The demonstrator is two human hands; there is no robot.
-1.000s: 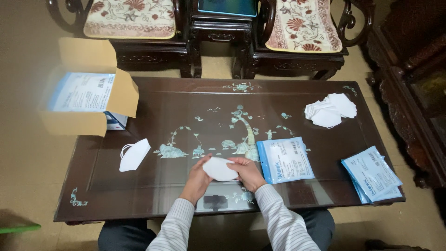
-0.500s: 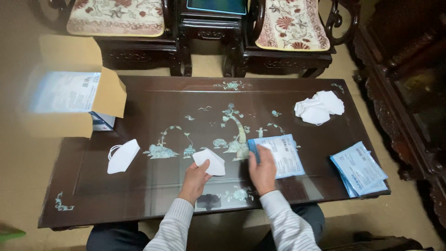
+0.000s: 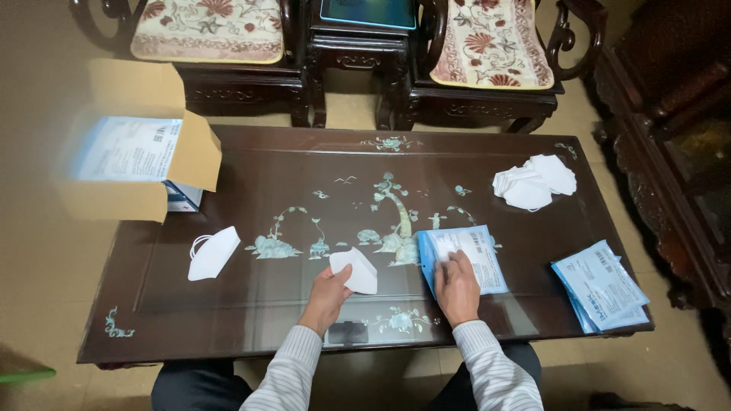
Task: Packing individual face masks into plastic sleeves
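A folded white mask [image 3: 355, 269] was held in the left hand [image 3: 328, 293], the thumb and fingers pinched together on its lower left edge. The mask was lifted slightly over the table [image 3: 251, 320], just left of the blue packet [image 3: 462, 259]. The right hand [image 3: 458, 285] was laid flat on the lower part of that packet, its fingers spread a little and pressed down on the wrapper; nothing was gripped by it. The packet lay on the table near the front edge, right of the middle, partly over the pale inlaid tree pattern [image 3: 396, 221].

A second folded mask [image 3: 213, 252] lay flat well to the left of the packet, apart from both hands. A loose pile of white masks [image 3: 534, 181] was seen beyond the packet to the right, towards the far edge. A stack of blue packets [image 3: 598, 285] lay to the right of the packet, at the table's right front corner. An open cardboard box [image 3: 137, 164] with pale blue packs inside stood far to the left of the packet, over the table's left far corner. Two cushioned chairs [image 3: 205, 30] stood behind the table. Striped sleeves [image 3: 495, 373] covered both forearms.
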